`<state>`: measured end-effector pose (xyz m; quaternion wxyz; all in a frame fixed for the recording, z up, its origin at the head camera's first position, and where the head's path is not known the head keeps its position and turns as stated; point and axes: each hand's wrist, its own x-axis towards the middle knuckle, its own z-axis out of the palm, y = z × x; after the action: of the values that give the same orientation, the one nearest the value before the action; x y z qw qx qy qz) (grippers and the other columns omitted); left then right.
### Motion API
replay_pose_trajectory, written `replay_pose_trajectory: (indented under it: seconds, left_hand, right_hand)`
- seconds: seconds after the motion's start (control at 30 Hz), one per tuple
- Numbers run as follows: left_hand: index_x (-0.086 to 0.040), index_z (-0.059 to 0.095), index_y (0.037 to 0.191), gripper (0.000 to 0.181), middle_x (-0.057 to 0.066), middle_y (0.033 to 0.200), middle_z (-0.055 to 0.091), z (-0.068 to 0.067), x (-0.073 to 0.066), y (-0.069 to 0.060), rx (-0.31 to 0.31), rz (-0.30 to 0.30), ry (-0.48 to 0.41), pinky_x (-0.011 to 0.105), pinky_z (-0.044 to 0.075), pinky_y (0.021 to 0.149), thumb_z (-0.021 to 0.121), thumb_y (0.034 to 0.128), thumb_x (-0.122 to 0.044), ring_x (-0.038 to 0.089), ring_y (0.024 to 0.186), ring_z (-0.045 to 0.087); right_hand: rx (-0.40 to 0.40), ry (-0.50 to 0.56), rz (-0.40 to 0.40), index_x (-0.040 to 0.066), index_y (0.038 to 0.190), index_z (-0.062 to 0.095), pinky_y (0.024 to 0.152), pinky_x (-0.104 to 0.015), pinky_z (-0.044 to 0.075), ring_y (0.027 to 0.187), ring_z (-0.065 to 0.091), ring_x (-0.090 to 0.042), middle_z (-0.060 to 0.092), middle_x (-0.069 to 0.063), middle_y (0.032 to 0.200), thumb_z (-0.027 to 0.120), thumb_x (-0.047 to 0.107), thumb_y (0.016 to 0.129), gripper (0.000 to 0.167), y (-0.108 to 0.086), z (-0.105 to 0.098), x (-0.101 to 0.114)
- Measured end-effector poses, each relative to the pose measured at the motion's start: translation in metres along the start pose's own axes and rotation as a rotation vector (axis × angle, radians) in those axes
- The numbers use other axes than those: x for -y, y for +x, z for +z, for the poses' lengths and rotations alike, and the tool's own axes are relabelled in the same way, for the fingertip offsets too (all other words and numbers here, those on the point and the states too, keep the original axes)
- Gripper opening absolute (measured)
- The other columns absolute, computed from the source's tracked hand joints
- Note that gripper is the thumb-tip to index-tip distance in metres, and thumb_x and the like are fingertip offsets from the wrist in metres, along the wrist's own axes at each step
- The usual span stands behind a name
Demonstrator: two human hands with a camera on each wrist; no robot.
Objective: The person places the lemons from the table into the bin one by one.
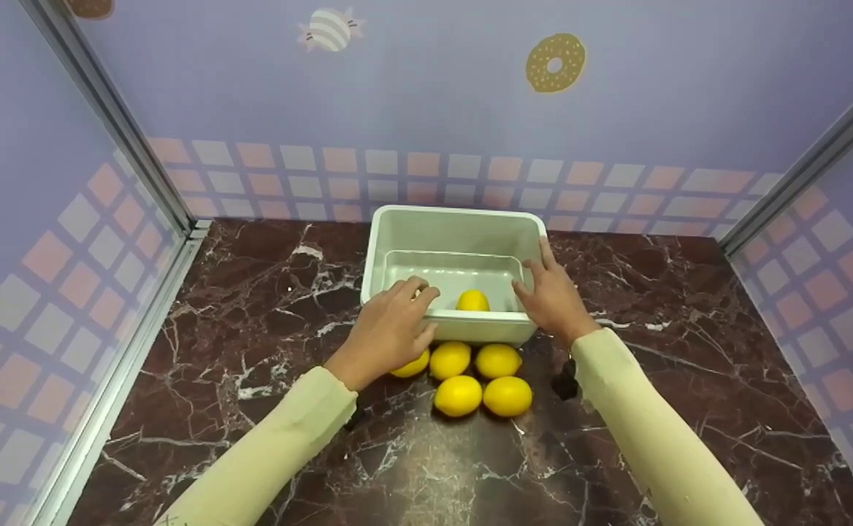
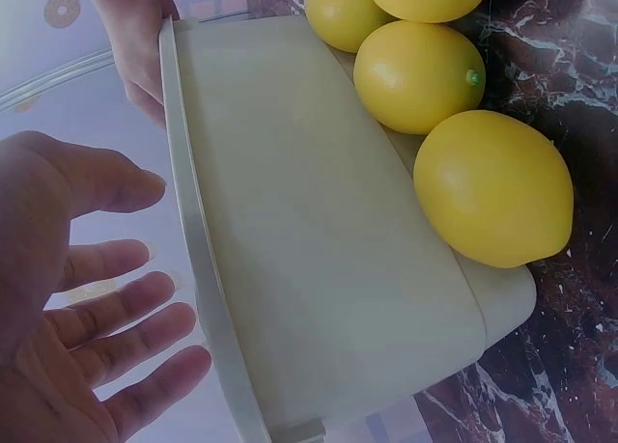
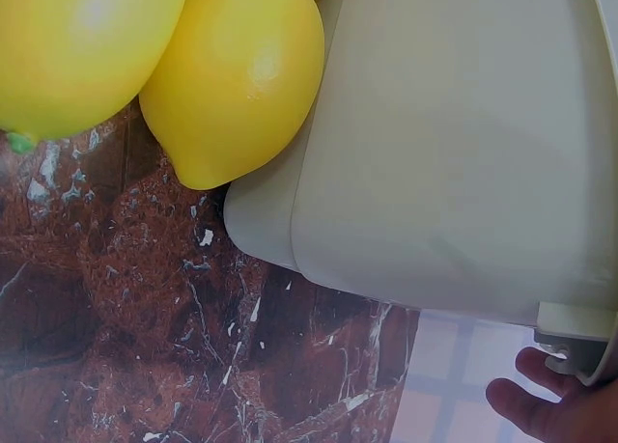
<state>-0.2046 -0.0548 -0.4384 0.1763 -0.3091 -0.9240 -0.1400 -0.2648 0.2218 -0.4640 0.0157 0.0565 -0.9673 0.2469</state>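
nearest you, on the dark marbled table, lie five yellow lemons: two in front and three behind, close against the near wall of a pale tub. they look smooth and firm, likely a little slippery and apt to roll, so a lemon is best cupped round its fat middle; how heavy they are you can't judge by eye.

your left hand is over the tub's near left part, its thumb and fingers spread apart with nothing between them. your right hand is at the right end of the rim — whether its fingers clamp the edge or only rest there, you cannot tell.

the tub stands upright and looks like light, stiff plastic; its turned-out rim at the two short ends should make the surest hold. inside, near the front, sits a sixth lemon — loose, so it would probably roll if the tub tipped. beyond is a lilac wall.
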Motion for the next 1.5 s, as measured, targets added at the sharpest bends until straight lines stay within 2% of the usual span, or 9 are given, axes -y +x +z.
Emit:
replay_pose_trajectory:
  seconds: [0.53, 1.2, 1.5]
  left_hand:
    - [-0.01, 0.061, 0.115, 0.036, 0.007, 0.111, 0.063, -0.002, -0.002, -0.004, 0.002, 0.01, 0.003, 0.039, 0.054, 0.075, 0.068, 0.0831, -0.024, 0.024, 0.089, 0.063]
    - [-0.009, 0.062, 0.113, 0.035, 0.007, 0.104, 0.065, -0.004, 0.0, -0.014, -0.016, 0.026, 0.031, 0.038, 0.053, 0.072, 0.069, 0.0825, -0.025, 0.023, 0.087, 0.062]
    - [-0.01, 0.063, 0.112, 0.034, 0.005, 0.102, 0.064, -0.004, -0.001, -0.018, -0.024, 0.032, 0.026, 0.037, 0.054, 0.071, 0.068, 0.0821, -0.026, 0.022, 0.084, 0.061]
  right_hand:
    - [0.012, 0.032, 0.008, -0.003, 0.133, 0.049, 0.114, -0.056, 0.028, 0.139, 0.032, -0.044, 0.002, -0.011, 0.164, 0.054, 0.03, 0.096, 0.05, 0.001, -0.001, 0.001]
    - [-0.012, -0.003, -0.014, -0.004, 0.13, 0.051, 0.112, -0.056, 0.031, 0.136, 0.036, -0.046, 0.006, -0.016, 0.163, 0.055, 0.029, 0.095, 0.048, 0.0, 0.0, 0.0]
    - [-0.01, -0.005, -0.008, -0.004, 0.131, 0.051, 0.113, -0.056, 0.03, 0.135, 0.037, -0.045, 0.005, -0.014, 0.163, 0.055, 0.029, 0.095, 0.048, 0.0, 0.001, 0.0]
